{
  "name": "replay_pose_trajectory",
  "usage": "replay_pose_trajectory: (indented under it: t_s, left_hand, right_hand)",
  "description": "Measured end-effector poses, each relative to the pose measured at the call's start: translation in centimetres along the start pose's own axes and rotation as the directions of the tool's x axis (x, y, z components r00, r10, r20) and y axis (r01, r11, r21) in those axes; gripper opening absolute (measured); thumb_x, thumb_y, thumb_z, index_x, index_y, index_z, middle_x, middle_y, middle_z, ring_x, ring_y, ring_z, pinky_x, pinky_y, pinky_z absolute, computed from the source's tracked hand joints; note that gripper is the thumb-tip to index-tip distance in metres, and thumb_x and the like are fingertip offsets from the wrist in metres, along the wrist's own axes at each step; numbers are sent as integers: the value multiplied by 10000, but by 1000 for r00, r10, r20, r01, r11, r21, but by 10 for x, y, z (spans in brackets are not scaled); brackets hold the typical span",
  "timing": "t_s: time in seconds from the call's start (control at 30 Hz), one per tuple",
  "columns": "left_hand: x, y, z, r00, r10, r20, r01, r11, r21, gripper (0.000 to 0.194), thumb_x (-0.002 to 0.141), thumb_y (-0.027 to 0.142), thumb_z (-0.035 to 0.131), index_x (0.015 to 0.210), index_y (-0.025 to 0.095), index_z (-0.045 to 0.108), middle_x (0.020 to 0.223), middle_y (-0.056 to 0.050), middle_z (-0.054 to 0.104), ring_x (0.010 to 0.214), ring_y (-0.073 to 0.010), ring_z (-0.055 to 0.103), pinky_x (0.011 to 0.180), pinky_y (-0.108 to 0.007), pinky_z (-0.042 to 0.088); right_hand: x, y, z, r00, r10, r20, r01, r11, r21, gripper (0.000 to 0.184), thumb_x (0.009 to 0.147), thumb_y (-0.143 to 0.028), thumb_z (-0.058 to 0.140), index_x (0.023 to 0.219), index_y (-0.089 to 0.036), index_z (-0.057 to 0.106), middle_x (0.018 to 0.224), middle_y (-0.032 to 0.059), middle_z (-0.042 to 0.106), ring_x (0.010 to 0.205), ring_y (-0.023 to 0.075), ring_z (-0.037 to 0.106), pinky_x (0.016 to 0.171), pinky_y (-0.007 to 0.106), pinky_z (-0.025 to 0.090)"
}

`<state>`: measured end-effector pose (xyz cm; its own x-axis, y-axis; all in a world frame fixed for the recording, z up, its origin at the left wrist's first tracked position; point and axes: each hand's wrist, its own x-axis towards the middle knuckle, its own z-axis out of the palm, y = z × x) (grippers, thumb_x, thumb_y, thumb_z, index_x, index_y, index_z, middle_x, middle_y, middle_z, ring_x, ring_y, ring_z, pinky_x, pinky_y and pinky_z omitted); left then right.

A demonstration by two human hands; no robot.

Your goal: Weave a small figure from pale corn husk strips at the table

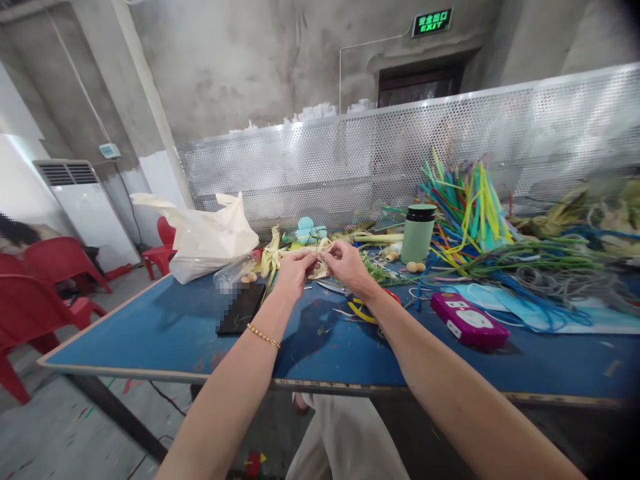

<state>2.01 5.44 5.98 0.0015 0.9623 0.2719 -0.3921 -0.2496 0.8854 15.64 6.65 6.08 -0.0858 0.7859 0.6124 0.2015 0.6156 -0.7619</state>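
Observation:
Both my hands are raised over the blue table (165, 333) and pinch a small pale folded leaf strip (319, 257) between them. My left hand (295, 270), with a gold bead bracelet on the wrist, grips its left side with closed fingers. My right hand (347, 263) pinches its right side. Scissors with a red handle (350, 291) and yellow strips (361, 311) lie on the table just under my right wrist.
A black phone (243, 308), a clear bottle (234, 272) and a white cloth bag (205, 237) lie left. A green cup (418, 233), a bundle of coloured strips (467, 207), a magenta box (469, 320) and tangled cords lie right. Red chairs (45, 280) stand far left. A perforated metal screen (380, 153) backs the table.

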Motion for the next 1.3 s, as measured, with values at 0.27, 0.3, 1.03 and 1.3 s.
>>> replay_pose_trajectory:
  t_s: [0.27,0.3,1.03,1.3]
  left_hand:
    - [1,-2,0,1000,5,-21,-4,1000,17,232,556,236,853,679,106,706,553,-12,588,535,-84,512,510,-217,314]
    - [1,-2,0,1000,6,-26,-5,1000,17,234,554,238,854,681,107,707,556,-10,585,535,-83,507,510,-217,313]
    - [-3,2,4,995,-82,51,85,994,-62,344,499,272,906,718,94,709,630,-33,629,571,-97,547,556,-241,372]
    - [-4,-1,3,995,49,87,-53,998,38,289,509,269,883,602,111,660,559,-4,552,531,-71,459,531,-235,312]
  right_hand:
    - [-4,-8,-2,998,59,21,-61,993,97,277,757,-439,680,757,-202,538,679,-27,587,430,99,529,399,234,410]
    - [-4,-8,-2,997,72,20,-74,991,113,291,746,-450,694,752,-199,546,668,-28,583,431,98,525,397,231,405]
    - [6,9,1,992,-10,-123,11,1000,6,284,679,-435,663,629,-191,528,577,-12,547,602,132,505,547,244,393]
    - [3,2,5,991,86,-104,-73,989,128,348,618,-470,719,590,-200,502,547,-22,523,531,111,457,487,242,357]
